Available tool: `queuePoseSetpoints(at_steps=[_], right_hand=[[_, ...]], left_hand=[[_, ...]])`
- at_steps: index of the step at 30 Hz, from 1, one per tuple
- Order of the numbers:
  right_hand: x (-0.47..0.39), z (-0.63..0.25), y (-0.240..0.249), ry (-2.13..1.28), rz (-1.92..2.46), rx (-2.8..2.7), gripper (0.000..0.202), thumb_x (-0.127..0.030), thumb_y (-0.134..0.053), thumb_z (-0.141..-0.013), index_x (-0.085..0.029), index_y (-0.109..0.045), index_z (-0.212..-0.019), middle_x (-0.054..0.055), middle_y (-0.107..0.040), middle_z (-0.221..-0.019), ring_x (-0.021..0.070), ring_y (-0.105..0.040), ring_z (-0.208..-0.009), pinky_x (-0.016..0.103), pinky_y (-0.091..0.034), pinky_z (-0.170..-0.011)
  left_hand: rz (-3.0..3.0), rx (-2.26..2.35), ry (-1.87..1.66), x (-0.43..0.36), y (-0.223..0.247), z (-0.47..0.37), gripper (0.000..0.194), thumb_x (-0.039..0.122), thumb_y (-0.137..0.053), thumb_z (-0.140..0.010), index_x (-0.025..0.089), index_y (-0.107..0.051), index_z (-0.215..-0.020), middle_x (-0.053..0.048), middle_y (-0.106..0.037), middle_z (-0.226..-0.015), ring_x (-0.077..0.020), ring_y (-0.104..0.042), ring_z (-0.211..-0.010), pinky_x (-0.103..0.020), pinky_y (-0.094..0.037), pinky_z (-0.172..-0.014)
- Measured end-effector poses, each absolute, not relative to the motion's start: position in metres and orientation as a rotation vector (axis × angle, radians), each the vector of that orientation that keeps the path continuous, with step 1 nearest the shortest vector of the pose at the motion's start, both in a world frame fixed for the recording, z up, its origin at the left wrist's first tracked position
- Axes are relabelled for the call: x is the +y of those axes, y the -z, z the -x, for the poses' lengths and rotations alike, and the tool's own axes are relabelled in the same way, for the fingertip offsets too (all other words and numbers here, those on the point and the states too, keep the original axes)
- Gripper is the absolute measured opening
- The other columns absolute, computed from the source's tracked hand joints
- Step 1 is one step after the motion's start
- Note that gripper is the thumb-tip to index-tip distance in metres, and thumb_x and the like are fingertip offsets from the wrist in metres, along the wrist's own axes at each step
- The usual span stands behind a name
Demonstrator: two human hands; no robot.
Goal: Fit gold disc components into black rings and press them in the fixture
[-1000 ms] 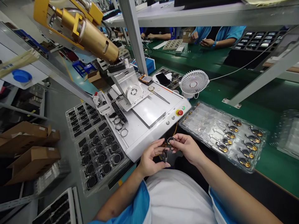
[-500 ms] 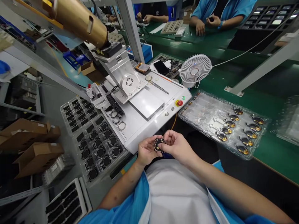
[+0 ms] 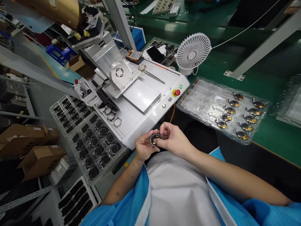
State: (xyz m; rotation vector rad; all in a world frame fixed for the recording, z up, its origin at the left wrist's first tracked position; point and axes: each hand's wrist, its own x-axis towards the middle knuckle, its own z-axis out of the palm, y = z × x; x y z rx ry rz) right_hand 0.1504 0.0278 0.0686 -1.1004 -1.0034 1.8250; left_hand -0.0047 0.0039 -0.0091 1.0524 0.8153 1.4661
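Observation:
Close in front of my body, my left hand (image 3: pixel 144 146) is closed around the rim of a round black watch part (image 3: pixel 155 138) with a pale ring edge and some gold-coloured bits on its face. The thumb and fingers of my right hand (image 3: pixel 172 139) press on the same part from the right. Fingers hide some of its edge. Left of the hands, a clear tray (image 3: pixel 78 138) carries several round black parts with rings. To the right, another clear tray (image 3: pixel 199 110) holds several dark discs with gold flex pieces (image 3: pixel 255 111).
A white machine base (image 3: pixel 131 125) with a red button (image 3: pixel 177 92) stands just beyond my hands, bearing a metal fixture (image 3: pixel 118 73), tweezers (image 3: pixel 154 77) and loose rings (image 3: pixel 117 122). A white fan (image 3: pixel 192 51) and a phone (image 3: pixel 155 54) are behind it. A slanted post (image 3: pixel 256 50) rises at right.
The camera view has tilted down, so the scene shifts up and slightly left. Both hands still hold the round part, its face now turned a little more toward me.

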Motion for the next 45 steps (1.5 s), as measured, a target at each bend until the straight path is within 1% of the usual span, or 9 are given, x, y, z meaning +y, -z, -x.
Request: queuePoseSetpoints(at_steps=[9, 18, 23, 28, 32, 35, 39, 43, 45], right_hand=[[0.03, -0.149, -0.061, -1.852, 1.086, -0.968, 0.036, -0.021, -0.076, -0.063, -0.024, -0.042, -0.076, -0.006, -0.062, -0.065, 0.0114, -0.059, -0.053, 0.02, -0.042, -0.047], [0.038, -0.157, -0.052, -2.098, 1.221, -0.977, 0.052, -0.043, -0.095, -0.057, -0.019, -0.053, -0.075, 0.001, -0.069, -0.059, 0.0129, -0.063, -0.049, 0.018, -0.048, -0.04], [0.038, -0.159, -0.044, -2.164, 1.103, -0.83, 0.06, -0.05, -0.097, -0.053, -0.02, -0.046, -0.063, 0.0, -0.065, -0.052, 0.0103, -0.057, -0.042, 0.018, -0.048, -0.036], [0.039, -0.155, -0.042, -2.203, 1.047, -0.757, 0.064, -0.049, -0.099, -0.047, -0.019, -0.044, -0.061, -0.002, -0.062, -0.049, 0.0105, -0.056, -0.041, 0.018, -0.05, -0.035], [0.049, -0.147, -0.042, -2.123, 1.091, -0.902, 0.058, -0.052, -0.097, -0.053, -0.018, -0.052, -0.067, -0.001, -0.065, -0.053, 0.0121, -0.061, -0.046, 0.021, -0.056, -0.041], [0.08, -0.146, -0.043, -2.024, 1.154, -1.012, 0.051, -0.045, -0.098, -0.057, -0.017, -0.06, -0.076, 0.002, -0.069, -0.061, 0.0135, -0.064, -0.05, 0.018, -0.052, -0.037], [0.143, -0.152, -0.048, -1.62, 1.329, -0.818, 0.036, -0.036, -0.086, -0.078, -0.02, -0.054, -0.075, -0.004, -0.06, -0.053, 0.0089, -0.05, -0.036, 0.018, -0.043, -0.03], [0.181, -0.159, -0.052, -1.524, 1.339, -0.822, 0.036, -0.03, -0.08, -0.084, -0.02, -0.05, -0.068, -0.005, -0.053, -0.047, 0.0068, -0.043, -0.033, 0.017, -0.038, -0.03], [0.181, -0.161, -0.054, -1.511, 1.313, -0.851, 0.038, -0.03, -0.082, -0.083, -0.019, -0.05, -0.065, -0.005, -0.052, -0.047, 0.006, -0.042, -0.034, 0.017, -0.036, -0.032]], left_hand=[[-1.049, 0.805, -1.469, 0.004, 0.005, 0.005, 0.06, 0.027, -0.099, -0.056, 0.033, -0.078, -0.111, -0.003, -0.082, -0.109, -0.0249, -0.079, -0.099, -0.035, -0.067, -0.087], [-1.084, 0.874, -1.493, 0.002, 0.004, 0.008, 0.054, 0.024, -0.097, -0.06, 0.033, -0.079, -0.11, -0.004, -0.08, -0.113, -0.0245, -0.079, -0.099, -0.034, -0.067, -0.087], [-1.189, 0.951, -1.415, -0.001, 0.007, 0.01, 0.058, 0.018, -0.096, -0.06, 0.032, -0.078, -0.113, -0.005, -0.079, -0.115, -0.0283, -0.078, -0.104, -0.045, -0.064, -0.097], [-1.213, 0.989, -1.448, 0.001, 0.006, 0.01, 0.058, 0.016, -0.098, -0.056, 0.03, -0.08, -0.109, -0.006, -0.08, -0.111, -0.03, -0.078, -0.103, -0.044, -0.065, -0.095], [-1.055, 1.006, -1.542, 0.004, 0.005, 0.007, 0.051, 0.024, -0.095, -0.065, 0.028, -0.079, -0.113, -0.008, -0.081, -0.112, -0.0277, -0.078, -0.104, -0.038, -0.066, -0.09], [-0.96, 1.007, -1.615, 0.006, 0.002, 0.008, 0.046, 0.027, -0.09, -0.074, 0.026, -0.076, -0.118, -0.01, -0.079, -0.117, -0.0276, -0.076, -0.11, -0.038, -0.063, -0.096], [-0.953, 0.94, -1.536, 0.006, -0.005, 0.013, 0.041, 0.03, -0.086, -0.079, 0.024, -0.074, -0.119, -0.011, -0.075, -0.121, -0.0305, -0.076, -0.108, -0.049, -0.059, -0.102], [-1.046, 0.966, -1.426, 0.003, -0.007, 0.016, 0.056, 0.025, -0.092, -0.069, 0.026, -0.073, -0.122, -0.01, -0.074, -0.116, -0.0246, -0.078, -0.092, -0.036, -0.065, -0.08], [-1.078, 1.038, -1.44, 0.002, -0.005, 0.015, 0.066, 0.022, -0.095, -0.064, 0.025, -0.071, -0.126, -0.01, -0.076, -0.113, -0.0221, -0.077, -0.092, -0.032, -0.065, -0.08]])
